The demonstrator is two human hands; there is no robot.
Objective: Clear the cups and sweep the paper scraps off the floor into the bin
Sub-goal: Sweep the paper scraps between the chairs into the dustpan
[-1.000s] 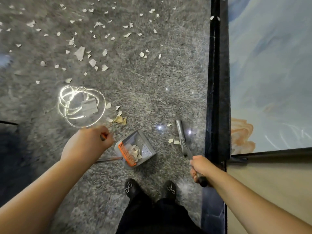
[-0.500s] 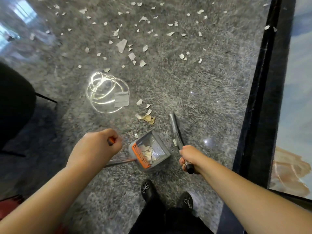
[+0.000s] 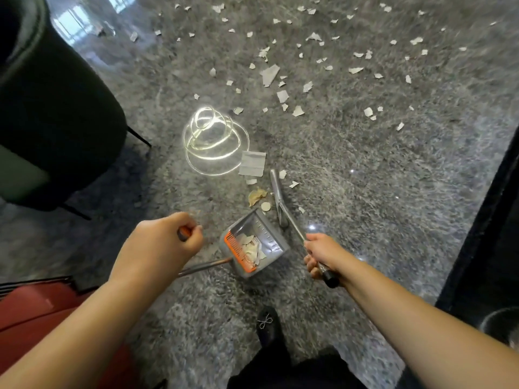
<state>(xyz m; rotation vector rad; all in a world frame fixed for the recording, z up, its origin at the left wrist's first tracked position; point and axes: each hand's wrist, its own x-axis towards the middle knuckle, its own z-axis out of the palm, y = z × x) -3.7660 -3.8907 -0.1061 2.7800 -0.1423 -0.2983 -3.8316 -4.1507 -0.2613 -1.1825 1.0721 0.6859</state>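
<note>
My left hand (image 3: 164, 244) grips the orange-tipped handle of a grey dustpan (image 3: 269, 242), which rests on the polished grey floor with several paper scraps inside by its orange comb. My right hand (image 3: 323, 255) grips the metal handle of a broom (image 3: 276, 192), whose head lies on the floor just beyond the pan's mouth. A yellowish crumpled scrap (image 3: 256, 195) and a round white scrap (image 3: 265, 206) lie between broom head and pan. A square paper piece (image 3: 252, 163) lies farther out. Several white scraps (image 3: 271, 74) are scattered across the far floor.
A dark green chair (image 3: 56, 108) stands at the left on thin black legs. Something red (image 3: 36, 307) sits at the lower left. A black strip (image 3: 483, 234) borders the floor on the right. A bright lamp reflection (image 3: 213, 138) shines on the floor. My shoe (image 3: 266, 324) stands behind the pan.
The view has swung left, bringing the chair in. The broom head has moved left and forward, from the right of the pan to the scraps beyond its mouth. Both hands keep their grips.
</note>
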